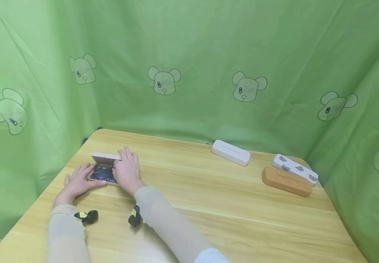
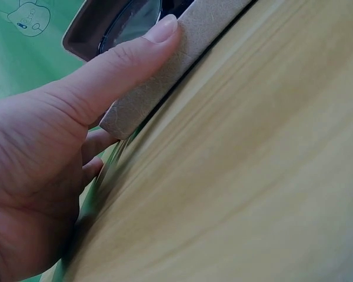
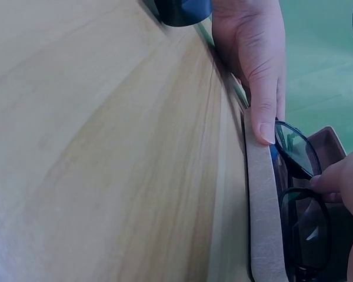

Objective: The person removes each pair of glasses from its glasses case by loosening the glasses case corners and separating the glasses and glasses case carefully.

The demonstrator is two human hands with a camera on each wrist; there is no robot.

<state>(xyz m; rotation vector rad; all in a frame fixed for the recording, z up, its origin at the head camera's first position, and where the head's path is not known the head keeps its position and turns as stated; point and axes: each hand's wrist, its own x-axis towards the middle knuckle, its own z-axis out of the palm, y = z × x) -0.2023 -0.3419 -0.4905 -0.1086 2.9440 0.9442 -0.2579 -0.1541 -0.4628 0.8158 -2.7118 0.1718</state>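
Observation:
An open glasses case [image 1: 106, 155] stands at the left of the table, its lid raised at the back. Inside it is a pair of black-framed glasses [image 3: 327, 235], above a dark printed cloth [image 1: 111, 179]. My left hand [image 1: 79, 183] holds the case's left end; its thumb presses the front wall [image 2: 156, 88] and other fingers reach round the end. With fingertips at the bridge, my right hand [image 1: 127, 172] pinches the glasses, as the right wrist view shows. Its other fingers extend by the raised lid in the head view.
A white case [image 1: 230, 152] lies at the back edge. Farther right, an orange-brown case [image 1: 287, 181] lies in front of a white patterned case [image 1: 295, 168]. Green curtains [image 1: 196, 44] surround the wooden table [image 1: 242, 219]. Each wrist carries a small black camera [image 1: 92, 217].

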